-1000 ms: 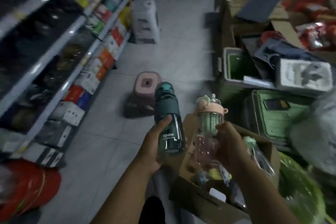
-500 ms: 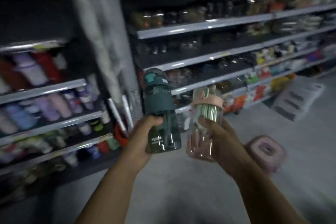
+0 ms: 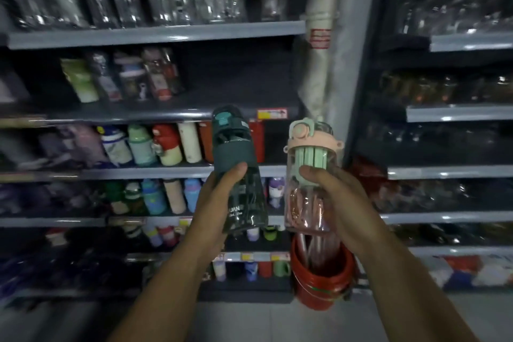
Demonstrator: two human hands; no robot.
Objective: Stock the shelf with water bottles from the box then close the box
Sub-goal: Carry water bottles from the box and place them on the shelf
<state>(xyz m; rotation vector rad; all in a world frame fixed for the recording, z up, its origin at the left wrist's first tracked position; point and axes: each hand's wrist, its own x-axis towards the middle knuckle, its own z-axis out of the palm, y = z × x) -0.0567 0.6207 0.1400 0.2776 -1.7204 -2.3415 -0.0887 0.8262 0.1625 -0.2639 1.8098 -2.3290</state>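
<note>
My left hand [image 3: 215,203] grips a dark green water bottle [image 3: 236,164] upright, thumb across its front. My right hand [image 3: 336,203] grips a clear pink bottle [image 3: 308,175] with a pink lid and a pale green insert. Both bottles are held side by side in front of a grey shelf unit [image 3: 155,35]. Its shelves carry several coloured bottles [image 3: 155,144]. The second shelf from the top has bare dark room [image 3: 238,80] on its right half. The box is out of view.
A stack of red buckets [image 3: 322,280] with rods in it stands on the floor below my right hand. A white pipe [image 3: 319,36] runs up a grey post between two shelf units. The right unit [image 3: 455,114] holds dim glassware.
The view has swung left from the aisle and the box to face the bottle shelves squarely. Both hands keep their bottles, now raised in front of the middle shelves.
</note>
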